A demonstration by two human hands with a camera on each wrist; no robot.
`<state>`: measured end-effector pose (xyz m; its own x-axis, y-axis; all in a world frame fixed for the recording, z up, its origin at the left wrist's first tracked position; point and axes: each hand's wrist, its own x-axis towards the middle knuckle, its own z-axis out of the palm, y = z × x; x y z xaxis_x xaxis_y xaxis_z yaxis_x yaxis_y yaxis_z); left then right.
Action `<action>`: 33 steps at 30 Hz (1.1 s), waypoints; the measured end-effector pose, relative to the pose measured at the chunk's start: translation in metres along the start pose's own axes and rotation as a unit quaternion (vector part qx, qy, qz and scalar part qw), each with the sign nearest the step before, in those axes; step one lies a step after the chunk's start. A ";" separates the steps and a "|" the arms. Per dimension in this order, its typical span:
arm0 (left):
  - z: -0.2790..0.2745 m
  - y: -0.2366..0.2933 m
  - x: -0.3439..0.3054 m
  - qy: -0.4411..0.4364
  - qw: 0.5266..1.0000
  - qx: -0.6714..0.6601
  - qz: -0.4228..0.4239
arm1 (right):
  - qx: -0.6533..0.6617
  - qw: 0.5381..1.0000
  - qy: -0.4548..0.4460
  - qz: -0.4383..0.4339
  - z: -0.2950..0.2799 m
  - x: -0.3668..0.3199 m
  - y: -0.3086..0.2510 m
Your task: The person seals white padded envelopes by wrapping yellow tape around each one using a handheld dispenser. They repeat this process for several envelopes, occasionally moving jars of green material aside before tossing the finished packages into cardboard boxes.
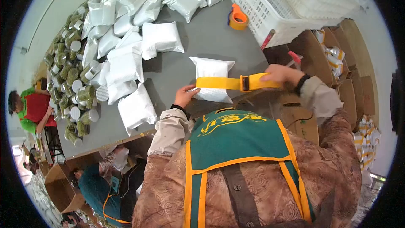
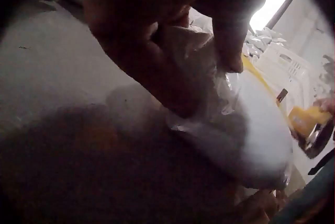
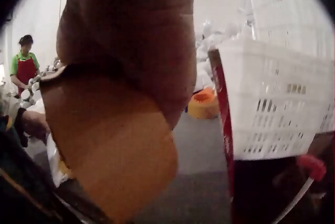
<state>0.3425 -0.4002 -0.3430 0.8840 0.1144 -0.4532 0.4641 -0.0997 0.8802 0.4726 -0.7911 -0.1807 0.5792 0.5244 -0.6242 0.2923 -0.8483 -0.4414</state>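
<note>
A white sealed packet (image 1: 213, 68) lies near the table's front edge, a band of yellow tape (image 1: 219, 83) running across it. With its thumb at the band's left end, my left hand (image 1: 184, 96) pinches the packet's left edge; the left wrist view shows the fingers on the crinkled plastic (image 2: 201, 85). My right hand (image 1: 282, 75) grips a yellow tape dispenser (image 1: 261, 82) off the packet's right side. Tape stretches between dispenser and packet. In the right wrist view a broad orange-brown surface (image 3: 115, 140) of the held dispenser shows below the hand.
White packets (image 1: 126, 63) and jars of green contents (image 1: 74, 74) pile up at the left. Another orange tape dispenser (image 1: 238, 19) stands near a white plastic crate (image 1: 270, 17). A red-handled tool (image 1: 294, 57) and cardboard boxes (image 1: 301, 120) are at right. Other people work at left.
</note>
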 end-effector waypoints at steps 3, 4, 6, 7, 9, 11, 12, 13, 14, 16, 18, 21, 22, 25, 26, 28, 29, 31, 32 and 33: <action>0.002 -0.006 0.008 -0.080 0.996 -0.022 -0.010 | -0.098 0.995 0.013 0.022 0.044 0.030 -0.017; 0.001 -0.001 0.005 -0.085 0.996 -0.008 -0.023 | -0.102 0.994 0.025 0.038 0.052 0.035 -0.032; -0.001 0.014 -0.001 -0.095 0.994 0.021 -0.048 | -0.126 0.990 0.064 0.011 0.053 0.033 -0.063; -0.002 0.015 0.000 -0.116 0.991 -0.002 -0.071 | -0.138 0.987 0.083 0.000 0.053 0.031 -0.072; -0.007 0.012 0.008 -0.160 0.979 -0.050 -0.117 | -0.204 0.975 0.085 -0.007 0.063 0.039 -0.075; -0.015 -0.006 0.019 -0.175 0.978 -0.012 -0.113 | -0.272 0.960 0.069 -0.022 0.069 0.049 -0.076; -0.021 -0.015 0.023 -0.180 0.978 0.007 -0.109 | -0.251 0.964 0.084 -0.021 0.067 0.048 -0.072; -0.012 0.011 -0.001 -0.156 0.980 -0.058 -0.112 | -0.230 0.968 0.100 -0.021 0.062 0.043 -0.071; -0.014 0.004 0.000 -0.155 0.979 -0.078 -0.109 | -0.211 0.970 0.115 -0.022 0.057 0.039 -0.068; -0.020 -0.018 -0.002 -0.151 0.975 -0.120 -0.107 | -0.133 0.982 0.124 0.050 0.066 0.039 -0.045; -0.031 -0.041 -0.003 -0.176 0.962 -0.180 -0.104 | -0.049 0.979 0.161 0.115 0.083 0.032 -0.025; -0.045 -0.038 -0.018 -0.182 0.951 -0.229 -0.101 | 0.008 0.972 0.197 0.125 0.109 0.020 -0.010; -0.051 -0.024 -0.029 -0.184 0.948 -0.236 -0.111 | 0.053 0.962 0.225 0.144 0.108 0.011 -0.013; -0.063 -0.001 -0.035 -0.185 0.953 -0.201 -0.130 | 0.236 0.920 0.267 0.165 0.110 -0.001 -0.018; -0.067 0.004 -0.032 -0.189 0.956 -0.178 -0.138 | 0.417 0.854 0.296 0.100 0.105 -0.007 -0.030; -0.063 0.009 -0.025 -0.214 0.955 -0.156 -0.131 | 0.717 0.618 0.320 -0.036 0.097 -0.026 -0.057; -0.058 0.011 -0.021 -0.240 0.951 -0.151 -0.121 | 0.712 0.606 0.343 -0.090 0.090 -0.030 -0.069; -0.040 0.023 -0.019 -0.281 0.940 -0.165 -0.102 | 0.690 0.578 0.388 -0.197 0.080 -0.030 -0.087; -0.026 0.039 -0.027 -0.293 0.933 -0.185 -0.096 | 0.706 0.582 0.364 -0.178 0.085 -0.025 -0.085; -0.018 0.047 -0.034 -0.305 0.926 -0.203 -0.090 | 0.721 0.583 0.339 -0.160 0.095 -0.016 -0.081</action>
<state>0.3334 -0.3906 -0.2836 0.7178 -0.4998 -0.4848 0.6582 0.2600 0.7065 0.3674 -0.7236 -0.1966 0.9810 0.0752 -0.1787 -0.1926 0.4843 -0.8535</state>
